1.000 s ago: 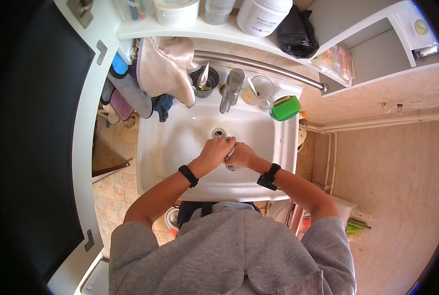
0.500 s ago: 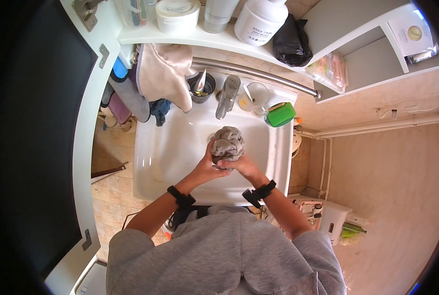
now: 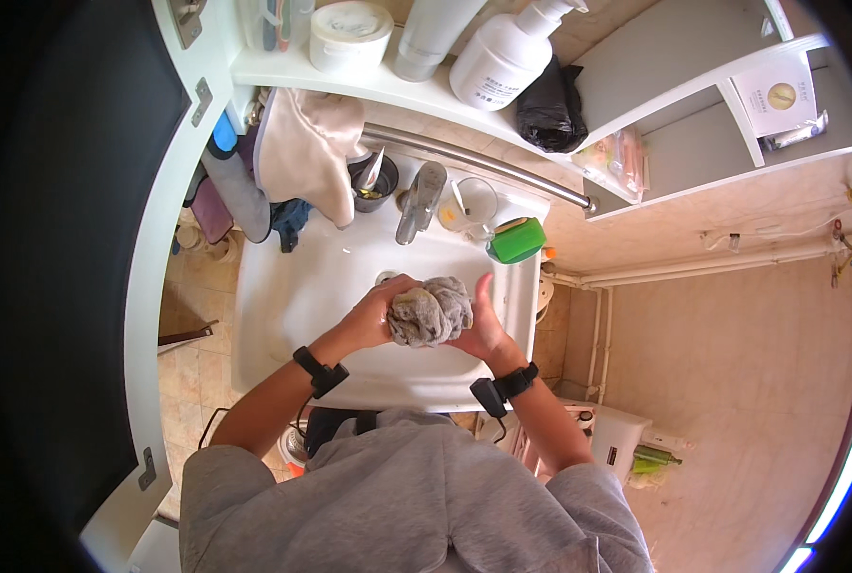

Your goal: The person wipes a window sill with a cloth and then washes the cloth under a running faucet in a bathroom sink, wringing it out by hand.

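A bunched, wet-looking grey cloth (image 3: 430, 313) is held over the near part of the white sink (image 3: 287, 339). My left hand (image 3: 373, 313) is closed round its left side. My right hand (image 3: 484, 329) cups the cloth from the right, its thumb stuck up and apart and its other fingers partly hidden behind the bundle. Beyond the cloth stands the metal faucet (image 3: 420, 202), and the drain (image 3: 385, 277) shows just past my left hand.
Along the sink's back edge are a dark cup (image 3: 376, 181), a clear mug (image 3: 474, 203) and a green soap bar (image 3: 517, 241). Towels (image 3: 307, 143) hang at the left by a metal rail (image 3: 483, 164). Above, a shelf (image 3: 283, 69) bears a white pump bottle (image 3: 502, 59).
The cloth has come nearer to me and is turned and squeezed into a wider bundle. My right thumb has lifted off it. The whole view has shifted slightly.
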A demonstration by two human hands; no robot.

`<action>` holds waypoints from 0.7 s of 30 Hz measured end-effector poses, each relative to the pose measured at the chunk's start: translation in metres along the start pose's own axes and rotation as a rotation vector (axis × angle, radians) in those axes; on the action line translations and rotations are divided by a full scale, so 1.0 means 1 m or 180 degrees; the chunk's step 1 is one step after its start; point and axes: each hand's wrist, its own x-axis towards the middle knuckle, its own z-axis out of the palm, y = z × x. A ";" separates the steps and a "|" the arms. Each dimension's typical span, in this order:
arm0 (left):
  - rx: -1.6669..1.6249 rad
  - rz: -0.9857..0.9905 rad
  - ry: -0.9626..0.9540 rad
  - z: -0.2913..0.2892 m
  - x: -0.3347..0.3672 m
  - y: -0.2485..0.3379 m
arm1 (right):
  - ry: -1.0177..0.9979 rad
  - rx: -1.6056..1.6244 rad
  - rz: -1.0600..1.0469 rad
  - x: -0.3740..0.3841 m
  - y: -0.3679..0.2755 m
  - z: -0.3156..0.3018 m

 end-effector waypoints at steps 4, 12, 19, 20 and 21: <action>0.0750 0.0622 -0.0423 -0.018 0.018 0.007 | -0.0410 0.0215 0.0819 0.007 -0.006 -0.003; 0.2097 0.0400 -0.1343 -0.020 0.020 0.035 | -0.0957 -0.0260 0.1308 0.013 0.019 -0.038; 0.2173 0.0701 -0.1427 -0.009 0.013 0.030 | -0.0496 -0.1071 0.1454 0.011 0.023 -0.029; 0.2034 0.0662 -0.1555 -0.007 0.012 0.027 | -0.0557 -0.1260 0.1617 0.013 0.019 -0.030; 0.2015 0.0659 -0.1595 -0.006 0.013 0.028 | -0.0608 -0.1443 0.1765 0.014 0.017 -0.033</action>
